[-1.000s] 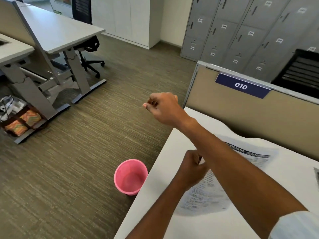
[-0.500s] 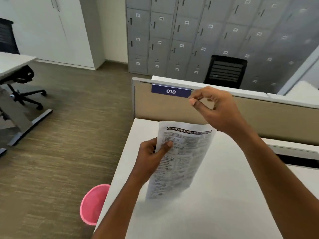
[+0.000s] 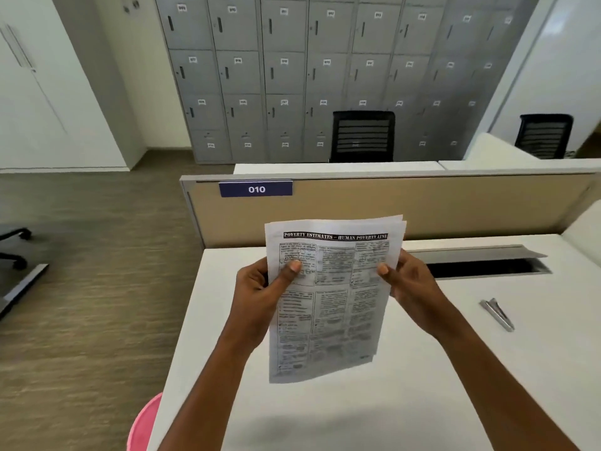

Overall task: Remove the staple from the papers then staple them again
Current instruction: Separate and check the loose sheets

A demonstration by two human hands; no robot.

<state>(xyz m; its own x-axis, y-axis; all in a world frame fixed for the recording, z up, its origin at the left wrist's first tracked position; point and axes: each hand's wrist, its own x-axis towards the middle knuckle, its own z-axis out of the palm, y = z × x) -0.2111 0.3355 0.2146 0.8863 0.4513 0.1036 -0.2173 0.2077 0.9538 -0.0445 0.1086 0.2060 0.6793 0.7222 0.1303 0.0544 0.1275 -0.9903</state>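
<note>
over white desk (image 3: 422, 385), two hands on papers (image 3: 328, 301)

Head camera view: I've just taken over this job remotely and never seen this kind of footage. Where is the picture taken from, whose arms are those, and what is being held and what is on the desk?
There is no machine here. The picture comes from one wide-angle camera worn on a person's head, looking forward and down, so the two bare arms that rise from the bottom edge are the wearer's own.

The left hand and right hand each grip one side of the printed papers, holding them upright above the white desk. The sheets look slightly fanned at the top right corner.

On the desk, to the right, lies a small metal tool, probably the stapler or staple remover; I cannot tell which. A pink bin shows at the bottom left beside the desk, and a divider behind it bears the label 010.
</note>
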